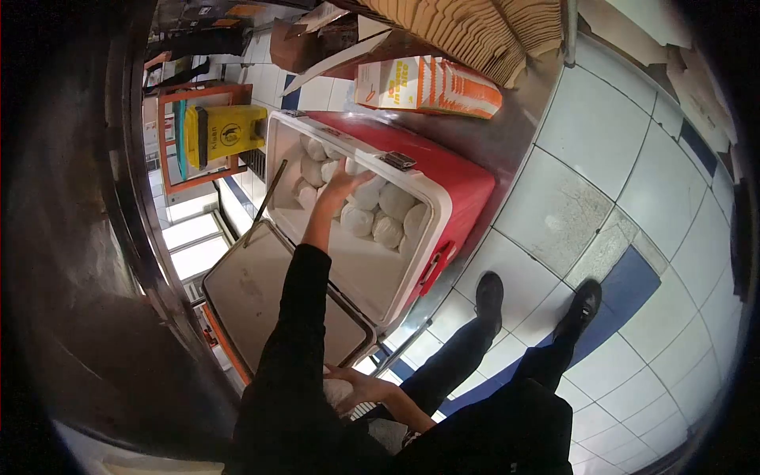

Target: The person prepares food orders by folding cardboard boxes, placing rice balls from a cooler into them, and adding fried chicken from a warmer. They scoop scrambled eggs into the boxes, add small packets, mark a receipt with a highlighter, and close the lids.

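An open red-and-white cooler box (467, 186) stands beside me, with several white dough balls (388, 231) heaped inside, seemingly in thin plastic. My left hand (346, 184) reaches over its rim, with thumb and fingers spread around one pale ball (355, 167) near the far wall. Low and close to my body, my right hand (362, 388) has its fingers curled round another white dough ball (338, 392), partly hidden by my sleeve. The cooler's lid (261, 289) hangs open under my left arm.
A metal surface (518, 119) beyond the cooler carries an orange-and-white paper pack (427, 85) and stacked brown cardboard (483, 36). A yellow bin (228, 134) stands farther off. Dark metal (79, 222) fills the left side. White tiles (570, 182) lie underfoot. Another person's dark-clothed legs (210, 43) show at upper left.
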Tool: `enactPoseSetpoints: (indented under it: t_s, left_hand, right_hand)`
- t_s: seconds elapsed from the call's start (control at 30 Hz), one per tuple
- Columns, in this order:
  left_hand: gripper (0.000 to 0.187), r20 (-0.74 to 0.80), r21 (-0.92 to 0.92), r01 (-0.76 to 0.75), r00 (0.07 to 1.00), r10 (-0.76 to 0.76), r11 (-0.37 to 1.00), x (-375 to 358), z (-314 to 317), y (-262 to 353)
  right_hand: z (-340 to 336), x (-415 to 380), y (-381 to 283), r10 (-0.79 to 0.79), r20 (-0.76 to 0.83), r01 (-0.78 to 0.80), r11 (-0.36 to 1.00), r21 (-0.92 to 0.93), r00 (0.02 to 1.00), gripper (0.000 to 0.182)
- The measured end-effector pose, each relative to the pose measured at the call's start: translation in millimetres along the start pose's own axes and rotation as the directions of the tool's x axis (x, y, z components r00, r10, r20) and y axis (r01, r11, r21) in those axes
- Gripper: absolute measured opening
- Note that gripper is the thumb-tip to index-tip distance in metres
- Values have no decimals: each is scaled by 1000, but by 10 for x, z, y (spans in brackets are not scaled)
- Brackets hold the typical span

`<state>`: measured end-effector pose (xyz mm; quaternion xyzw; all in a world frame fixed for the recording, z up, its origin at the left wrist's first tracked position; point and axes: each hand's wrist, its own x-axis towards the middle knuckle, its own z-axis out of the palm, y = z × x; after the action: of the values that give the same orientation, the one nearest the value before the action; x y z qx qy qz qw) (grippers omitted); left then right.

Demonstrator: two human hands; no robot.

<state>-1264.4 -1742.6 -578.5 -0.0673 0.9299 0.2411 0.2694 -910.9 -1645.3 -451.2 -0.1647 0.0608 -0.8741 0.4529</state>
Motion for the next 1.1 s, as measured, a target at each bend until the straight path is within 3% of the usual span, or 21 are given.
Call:
enactPoseSetpoints:
  t_s: [0.07,0.13,0.17,0.27,0.3,0.33,0.43,0.53,0.57,0.6,0.63,0.67,0.7,0.73,0.83,0.9,1.0,1.03,1.07,1.1]
  left_hand:
    - [98,22,119,-245,969,244,962,-60,106,45]
    - [77,-66,409,-418,873,483,811,-195,391,174]
    - [87,-31,445,-487,831,556,752,-246,510,212]
    - [97,-50,345,-540,806,589,768,-375,721,390]
    - [97,-143,132,-512,838,527,849,-463,758,436]
    - [98,-218,-89,-471,869,444,878,-490,782,419]
    - [94,-155,-98,-448,889,431,889,-399,681,367]
    - [84,-352,-212,-278,916,192,937,-521,618,375]
    - [81,-228,-545,-167,973,47,821,-538,520,298]
    - [77,-54,-799,-14,997,-49,601,-452,368,5]
    - [74,147,-937,165,986,-83,309,-447,276,-117]
    - [75,65,-990,66,998,-8,123,-664,238,-19]
    - [76,-29,-997,-25,998,56,-77,-944,185,114]
    - [76,-37,-964,8,986,161,-268,-1132,118,191]
    - [80,-43,-664,254,926,374,-703,-1870,-44,837]
    - [82,-5,-539,349,909,417,-767,-2267,-52,1256]
    - [71,231,-515,614,771,593,-598,-2795,88,2196]
    - [63,273,-523,690,691,669,-500,-2979,162,2593]
    - [63,295,-641,653,695,655,-403,-3167,221,2891]
    - [62,248,-515,753,589,769,-410,-3238,392,3088]
  right_hand:
    - [3,-22,-8,38,-40,-39,999,-20,998,83]
    - [-33,122,317,-23,-18,20,994,-106,1000,80]
    - [-58,198,510,-50,-5,49,988,-147,999,79]
    - [60,125,368,13,-93,-26,989,-145,996,81]
    - [62,288,779,162,-149,-169,985,-37,976,81]
    - [108,340,817,55,-141,-68,994,-86,988,79]
    - [117,327,771,-19,-103,8,994,-106,994,80]
    - [147,307,677,-38,-105,28,994,-101,994,80]
    - [168,297,648,-46,-111,36,994,-99,993,80]
    - [168,295,625,-57,-119,46,994,-99,991,80]
    - [181,293,611,-68,-125,56,994,-99,990,80]
    - [192,287,591,-78,-138,65,993,-95,987,80]
    - [203,281,567,-90,-147,76,993,-95,985,80]
    - [216,280,543,-100,-160,86,992,-95,982,80]
    - [269,236,430,-135,-212,119,989,-83,968,80]
    - [315,138,282,-161,-257,149,987,-68,953,81]
    - [371,-98,-45,-220,-357,226,974,-25,908,81]
    - [391,-213,-188,-252,-400,274,962,-2,881,81]
    - [421,-340,-353,-293,-441,334,942,17,848,81]
    - [458,-489,-533,-342,-481,403,915,27,807,81]
